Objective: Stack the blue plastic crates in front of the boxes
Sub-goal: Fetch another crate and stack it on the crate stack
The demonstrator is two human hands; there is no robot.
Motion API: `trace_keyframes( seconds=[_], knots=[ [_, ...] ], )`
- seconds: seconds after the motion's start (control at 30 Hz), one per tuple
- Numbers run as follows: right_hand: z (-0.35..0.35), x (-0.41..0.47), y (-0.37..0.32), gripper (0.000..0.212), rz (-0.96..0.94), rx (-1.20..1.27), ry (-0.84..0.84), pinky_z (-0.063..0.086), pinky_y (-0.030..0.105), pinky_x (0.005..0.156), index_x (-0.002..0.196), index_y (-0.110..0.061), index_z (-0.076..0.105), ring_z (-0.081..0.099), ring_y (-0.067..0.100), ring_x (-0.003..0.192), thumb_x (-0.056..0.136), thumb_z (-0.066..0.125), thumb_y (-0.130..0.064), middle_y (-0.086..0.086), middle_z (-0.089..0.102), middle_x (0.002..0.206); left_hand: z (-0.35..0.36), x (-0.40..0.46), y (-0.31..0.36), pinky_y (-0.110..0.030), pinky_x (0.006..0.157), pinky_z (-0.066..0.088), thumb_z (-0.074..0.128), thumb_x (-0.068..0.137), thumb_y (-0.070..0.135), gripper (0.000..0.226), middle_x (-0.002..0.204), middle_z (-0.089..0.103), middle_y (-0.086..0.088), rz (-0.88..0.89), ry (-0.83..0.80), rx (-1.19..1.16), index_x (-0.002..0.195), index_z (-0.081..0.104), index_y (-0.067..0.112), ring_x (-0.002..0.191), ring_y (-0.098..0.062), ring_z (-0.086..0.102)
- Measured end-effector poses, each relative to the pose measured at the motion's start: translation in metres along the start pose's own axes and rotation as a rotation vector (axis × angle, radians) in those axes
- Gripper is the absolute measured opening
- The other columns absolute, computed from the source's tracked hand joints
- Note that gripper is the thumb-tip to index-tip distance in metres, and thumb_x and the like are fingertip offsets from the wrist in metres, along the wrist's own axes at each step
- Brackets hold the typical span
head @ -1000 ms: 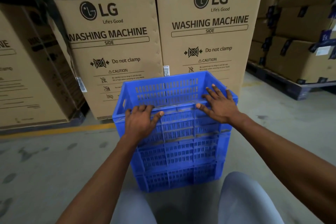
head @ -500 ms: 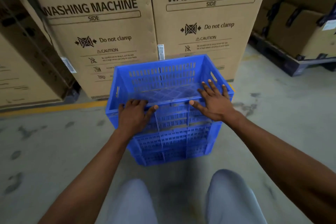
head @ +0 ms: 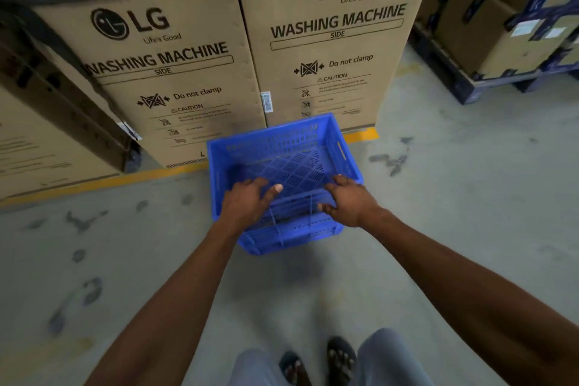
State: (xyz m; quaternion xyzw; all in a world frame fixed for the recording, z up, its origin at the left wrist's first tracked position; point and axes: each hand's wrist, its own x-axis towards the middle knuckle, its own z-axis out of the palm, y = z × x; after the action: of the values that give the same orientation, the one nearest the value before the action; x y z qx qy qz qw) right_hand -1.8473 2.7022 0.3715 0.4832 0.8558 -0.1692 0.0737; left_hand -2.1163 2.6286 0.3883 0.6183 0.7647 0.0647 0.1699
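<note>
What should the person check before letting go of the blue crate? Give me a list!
1. Both hands on the near rim: ok. The left hand and the right hand rest on the blue crate.
2. Crate in front of the boxes: ok. It stands close before the washing machine boxes.
3. Crate sits square on the ones beneath: cannot tell; the lower crates are mostly hidden.
4. Crate empty: ok; only its mesh bottom shows.
5. Floor around the stack free of things to trip on: ok; only stains show.
6. Feet clear of the stack: ok; they stand well back.
</note>
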Motion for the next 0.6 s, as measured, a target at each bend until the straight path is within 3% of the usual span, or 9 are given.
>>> trace_keyframes(
  seconds=[0.07,0.23,0.37,0.6],
  knots=[
    [-0.029,-0.031,-0.013,0.059,0.02,0.05,0.005,0.044,0.049,0.107,0.14,-0.019,0.052,0.043,0.032,0.138,0.094,0.056,-0.055,0.01,0.047,0.145,-0.029,-0.02,0.018,-0.05,0.092,0.053,0.011,0.082,0.095,0.094,0.123,0.068,-0.008,-0.013,-0.058,-0.032,0.13,0.06,0.03,0.115,-0.035,0.062],
    [-0.066,-0.108,-0.042,0.052,0.105,0.253,-0.028,0.048,0.041,0.101,0.133,-0.021,0.06,0.055,0.033,0.126,0.093,0.058,-0.054,0.009,0.06,0.134,-0.068,-0.087,0.053,-0.039,0.087,0.052,0.055,0.093,0.07,0.05,0.114,0.073,-0.003,-0.056,-0.254,-0.078,0.115,0.067,0.027,0.111,-0.028,0.067],
    [-0.057,-0.176,-0.059,0.051,0.194,0.369,-0.051,0.048,0.036,0.1,0.128,-0.022,0.064,0.061,0.025,0.12,0.092,0.058,-0.058,0.005,0.066,0.128,-0.066,-0.151,0.072,-0.034,0.095,0.047,0.058,0.095,0.064,0.049,0.125,0.07,-0.001,-0.043,-0.338,-0.09,0.127,0.065,0.028,0.12,-0.025,0.064],
    [-0.008,-0.296,-0.076,0.043,0.341,0.556,-0.123,0.049,0.029,0.09,0.124,-0.027,0.065,0.068,0.017,0.103,0.092,0.06,-0.056,-0.004,0.073,0.109,-0.031,-0.242,0.103,-0.034,0.092,0.052,0.063,0.094,0.058,0.046,0.116,0.072,-0.002,0.003,-0.508,-0.093,0.125,0.067,0.024,0.112,-0.023,0.066]
  ],
)
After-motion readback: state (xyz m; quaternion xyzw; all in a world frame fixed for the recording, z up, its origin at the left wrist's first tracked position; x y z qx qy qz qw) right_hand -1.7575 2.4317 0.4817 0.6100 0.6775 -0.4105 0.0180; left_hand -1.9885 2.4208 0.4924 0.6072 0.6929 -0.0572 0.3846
